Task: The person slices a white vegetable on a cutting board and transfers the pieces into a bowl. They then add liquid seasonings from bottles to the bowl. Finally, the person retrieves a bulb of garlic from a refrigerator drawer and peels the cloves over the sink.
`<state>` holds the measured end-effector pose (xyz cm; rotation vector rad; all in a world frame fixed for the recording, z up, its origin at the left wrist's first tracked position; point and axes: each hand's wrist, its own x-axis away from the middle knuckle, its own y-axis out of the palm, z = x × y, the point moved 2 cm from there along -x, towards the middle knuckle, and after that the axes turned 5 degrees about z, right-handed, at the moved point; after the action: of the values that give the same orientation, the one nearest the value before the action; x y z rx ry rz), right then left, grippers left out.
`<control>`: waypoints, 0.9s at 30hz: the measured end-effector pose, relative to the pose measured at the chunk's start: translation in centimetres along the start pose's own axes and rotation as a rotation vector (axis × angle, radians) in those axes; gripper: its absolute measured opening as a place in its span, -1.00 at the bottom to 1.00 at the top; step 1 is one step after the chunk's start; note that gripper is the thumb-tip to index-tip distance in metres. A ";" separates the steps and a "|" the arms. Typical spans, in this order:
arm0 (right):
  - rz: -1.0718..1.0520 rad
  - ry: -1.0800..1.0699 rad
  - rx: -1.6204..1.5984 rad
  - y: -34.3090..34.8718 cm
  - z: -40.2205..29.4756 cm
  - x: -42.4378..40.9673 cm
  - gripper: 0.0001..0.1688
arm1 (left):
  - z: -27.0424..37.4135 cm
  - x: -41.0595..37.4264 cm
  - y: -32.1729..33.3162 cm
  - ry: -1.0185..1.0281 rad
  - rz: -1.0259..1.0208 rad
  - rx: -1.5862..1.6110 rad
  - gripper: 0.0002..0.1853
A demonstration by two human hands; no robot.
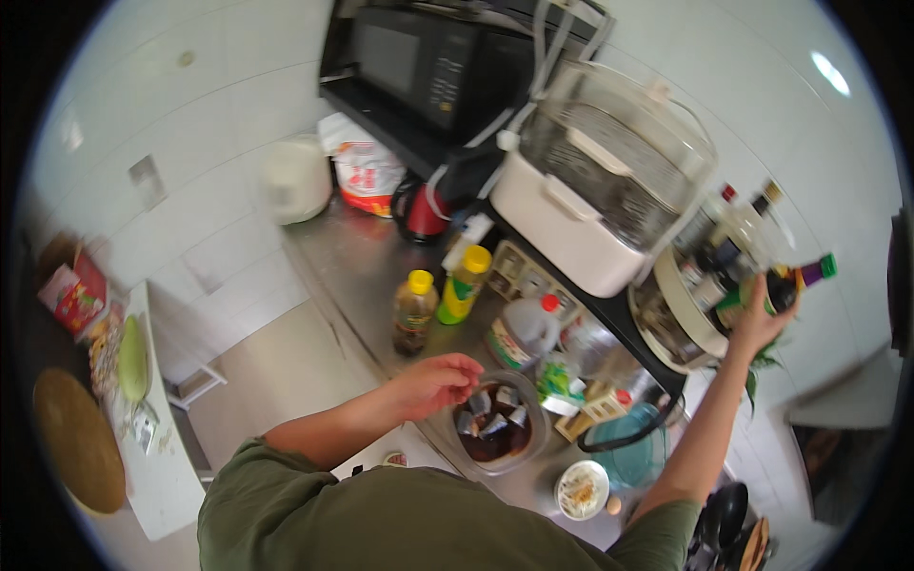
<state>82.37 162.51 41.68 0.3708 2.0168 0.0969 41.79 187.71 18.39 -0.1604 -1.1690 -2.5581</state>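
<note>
My right hand (765, 314) is wrapped around a dark bottle (784, 287) with a purple neck and green cap, at the round condiment rack (685, 300). Loosely bent and with nothing visible in it, my left hand (437, 387) hovers by the near-left rim of a clear plastic container (537, 435). Several silvery-skinned fish pieces (493, 426) lie in dark brown liquid inside that container. Behind my left hand stand a brown bottle (414, 314) and a yellow-green bottle (465, 285), both yellow-capped. A red-capped plastic jug (525, 332) stands just beyond the container.
A white bowl of shredded food (582, 491) sits beside an egg (613, 505). A teal basin (632, 442) is near my right forearm. Above the counter are a steamer with clear lid (578, 207) and a microwave (428, 64). At left, a side table (168, 492) holds a green gourd (133, 360).
</note>
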 end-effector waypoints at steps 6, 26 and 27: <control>-0.014 -0.041 0.323 1.2 2.2 1.5 -0.17 | 1.6 1.5 -3.2 0.005 0.067 0.030 -0.78; -0.206 -0.320 0.067 0.9 -12.8 16.6 -0.55 | 4.9 11.2 -19.7 0.298 0.615 0.228 -0.81; -0.316 -0.298 0.015 1.4 -13.7 19.9 -0.52 | 5.3 11.5 -22.6 0.325 0.658 0.258 -0.81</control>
<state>62.34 171.14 31.19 0.0664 1.7567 -0.1624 23.19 202.75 8.37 -0.0502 -1.0794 -1.7701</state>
